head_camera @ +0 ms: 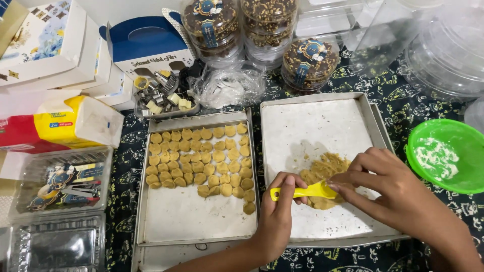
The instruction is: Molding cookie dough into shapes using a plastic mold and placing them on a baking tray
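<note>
we are gripping the yellow scoop (301,192) by its handle with our closed left hand (276,214), right hand (390,194) fingertips pinching its bowl over soft, crumbly-looking dough (325,168).

cookie tray (191,221) left | dough tray (312,121) right | bowl (469,181) far right

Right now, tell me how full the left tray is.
Roughly half full: the left tray holds dough pieces across its far half; the near half is bare.
</note>
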